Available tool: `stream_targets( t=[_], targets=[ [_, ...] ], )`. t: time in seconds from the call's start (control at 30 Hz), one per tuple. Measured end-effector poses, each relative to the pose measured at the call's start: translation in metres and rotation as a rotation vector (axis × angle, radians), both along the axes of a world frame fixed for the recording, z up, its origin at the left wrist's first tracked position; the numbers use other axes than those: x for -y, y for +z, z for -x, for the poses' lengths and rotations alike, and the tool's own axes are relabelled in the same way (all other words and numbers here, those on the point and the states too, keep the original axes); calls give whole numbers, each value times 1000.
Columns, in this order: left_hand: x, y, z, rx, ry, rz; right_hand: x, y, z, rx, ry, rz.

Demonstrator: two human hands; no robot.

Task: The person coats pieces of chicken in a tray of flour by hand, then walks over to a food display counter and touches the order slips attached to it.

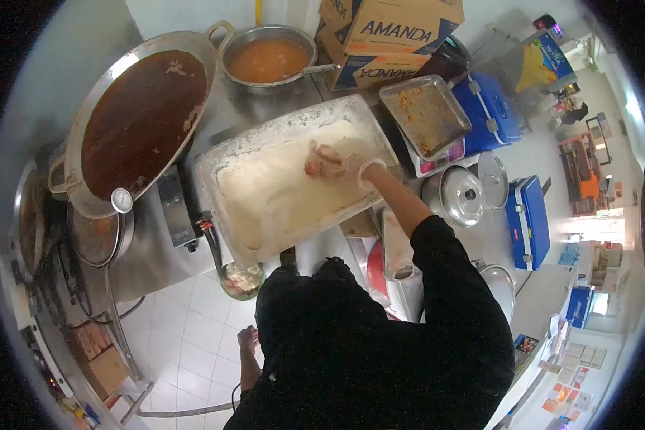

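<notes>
Meat piece (313, 163) in tub (215, 197). Around tub: boxes (408, 43) at 1 o'clock, lidded pot (457, 206) at 3. Wok (86, 204) at 10 holds dark liquid (143, 107); bowl (269, 32) at 12, orange liquid (269, 59); tray (448, 122) at 2, crumbs (419, 100); tub itself, white powder (261, 179). Right hand (350, 168): fingers snug round meat piece, its end toward 9. Left hand (247, 340) at 6: fingers curled, contents can't tell.

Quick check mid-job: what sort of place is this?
Likely a commercial kitchen: there's a wide pan of dark liquid, a lidded pot and a large tub of white powder.
</notes>
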State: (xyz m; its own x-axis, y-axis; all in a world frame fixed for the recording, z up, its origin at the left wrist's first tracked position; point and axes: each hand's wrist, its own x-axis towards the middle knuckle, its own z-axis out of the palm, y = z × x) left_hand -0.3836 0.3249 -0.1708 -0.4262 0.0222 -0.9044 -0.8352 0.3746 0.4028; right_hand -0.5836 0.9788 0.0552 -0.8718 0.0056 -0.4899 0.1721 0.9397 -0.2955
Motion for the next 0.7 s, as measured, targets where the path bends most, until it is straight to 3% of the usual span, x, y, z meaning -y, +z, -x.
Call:
stream_targets(
  t=[0.07, 0.17, 0.23, 0.27, 0.33, 0.47, 0.53, 0.57, 0.63, 0.67, 0.7],
  targets=[
    [-16, 32, 29, 80, 11, 155, -7, 8, -4, 55, -76, 73],
    [-11, 33, 45, -74, 256, 4, -15, 43, -23, 115, -292, 199],
    [-12, 32, 59, -92, 284, 32, -15, 60, -32, 117, -469, 267],
    [0, 20, 62, -87, 388, -161, -34, 32, -34, 124, -461, 265],
    [-18, 45, 67, -146, 341, -57, -83, -53, -35, 503, -965, 1129],
    [-25, 46, 59, -54, 289, 65, -58, -51, -35, 235, -1186, 864],
    [-16, 40, 49, 5, 306, -35, -100, -107, -24, 437, -538, 210],
    [-12, 38, 46, 59, 319, -140, -100, -110, -25, 439, -537, 211],
    [-17, 42, 34, 12, 244, -89, -92, -103, -33, 460, -254, -163],
    [-20, 43, 30, 4, 248, -18, -80, -98, -32, 466, -255, -164],
    [-22, 43, 27, -6, 253, 54, -46, -75, -23, 384, -252, 31]
  ],
)
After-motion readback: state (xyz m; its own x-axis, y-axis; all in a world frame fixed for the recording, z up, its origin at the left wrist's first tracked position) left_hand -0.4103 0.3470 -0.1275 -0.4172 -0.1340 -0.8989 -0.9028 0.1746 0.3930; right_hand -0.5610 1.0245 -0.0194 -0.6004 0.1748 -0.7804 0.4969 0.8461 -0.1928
